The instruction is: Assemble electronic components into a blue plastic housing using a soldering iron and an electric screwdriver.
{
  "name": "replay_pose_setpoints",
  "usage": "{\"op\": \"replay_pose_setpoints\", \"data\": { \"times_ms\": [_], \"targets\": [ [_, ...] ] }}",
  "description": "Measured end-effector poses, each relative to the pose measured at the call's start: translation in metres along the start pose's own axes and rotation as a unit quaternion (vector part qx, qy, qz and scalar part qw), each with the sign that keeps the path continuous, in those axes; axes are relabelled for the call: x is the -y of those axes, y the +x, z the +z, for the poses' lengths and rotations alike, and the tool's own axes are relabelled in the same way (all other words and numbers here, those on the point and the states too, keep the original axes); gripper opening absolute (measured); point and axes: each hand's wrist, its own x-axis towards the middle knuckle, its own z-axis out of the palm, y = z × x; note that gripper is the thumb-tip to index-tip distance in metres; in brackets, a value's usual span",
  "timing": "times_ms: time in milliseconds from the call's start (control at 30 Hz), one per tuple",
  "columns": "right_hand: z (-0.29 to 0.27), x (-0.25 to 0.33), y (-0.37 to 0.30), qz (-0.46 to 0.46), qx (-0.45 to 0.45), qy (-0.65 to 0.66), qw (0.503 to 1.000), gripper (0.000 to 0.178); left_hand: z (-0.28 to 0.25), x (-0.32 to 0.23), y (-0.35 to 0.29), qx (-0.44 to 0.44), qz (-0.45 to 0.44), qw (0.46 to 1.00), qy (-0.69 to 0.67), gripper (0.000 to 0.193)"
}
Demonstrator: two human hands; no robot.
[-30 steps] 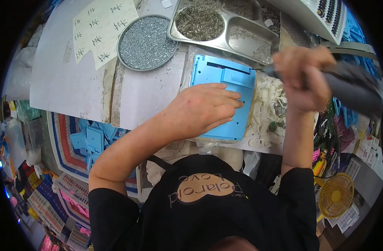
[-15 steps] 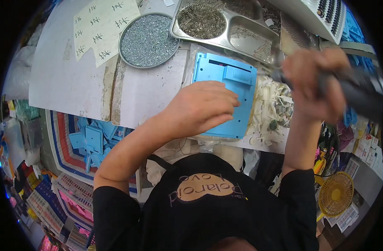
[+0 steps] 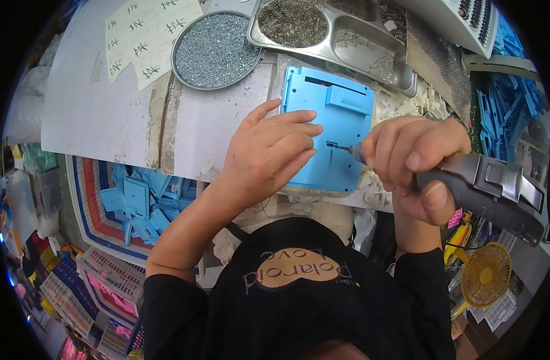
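Note:
A flat light-blue plastic housing (image 3: 314, 159) lies on the worktable, with a slot and a raised block along its far side and small holes in its face. My left hand (image 3: 272, 147) rests on its left part, fingers spread. My right hand (image 3: 416, 153) is wrapped round a black and grey electric screwdriver (image 3: 482, 186), held nearly level. Its thin bit points left and reaches a small dark slot near the middle of the housing. Whether a screw sits at the tip is too small to tell.
A round tray of silvery screws (image 3: 215, 54) and a divided steel tray (image 3: 341, 45) of small metal parts stand beyond. White plastic scraps (image 3: 401, 108) lie right of the housing. Blue pieces (image 3: 140, 201) fill a striped bag at left. A yellow fan (image 3: 486, 275) stands lower right.
My right hand has brought the screwdriver down and left, its bit now at the housing's middle. My left hand has shifted left and spread its fingers. The divided tray has moved slightly.

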Motion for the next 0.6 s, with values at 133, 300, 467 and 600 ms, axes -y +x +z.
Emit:
{"op": "replay_pose_setpoints", "data": {
  "times_ms": [133, 300, 467, 600],
  "targets": [
    [0.003, -0.003, 0.001, -0.013, 0.013, -0.002, 1.000, 0.028, 0.000, -0.003, -0.001, 0.007, -0.008, 1.000, 0.017, 0.014],
    [0.001, -0.010, 0.001, -0.029, 0.038, -0.045, 0.998, 0.031, 0.001, -0.002, -0.002, 0.005, -0.019, 0.999, 0.025, 0.014],
    [0.007, 0.003, 0.012, -0.053, 0.027, -0.038, 0.998, 0.030, 0.000, -0.002, -0.004, -0.008, -0.032, 0.999, -0.002, 0.016],
    [0.020, 0.022, 0.023, -0.058, 0.048, -0.029, 0.997, 0.028, 0.000, -0.013, 0.000, -0.050, -0.031, 0.997, -0.053, 0.019]
  ]
}}
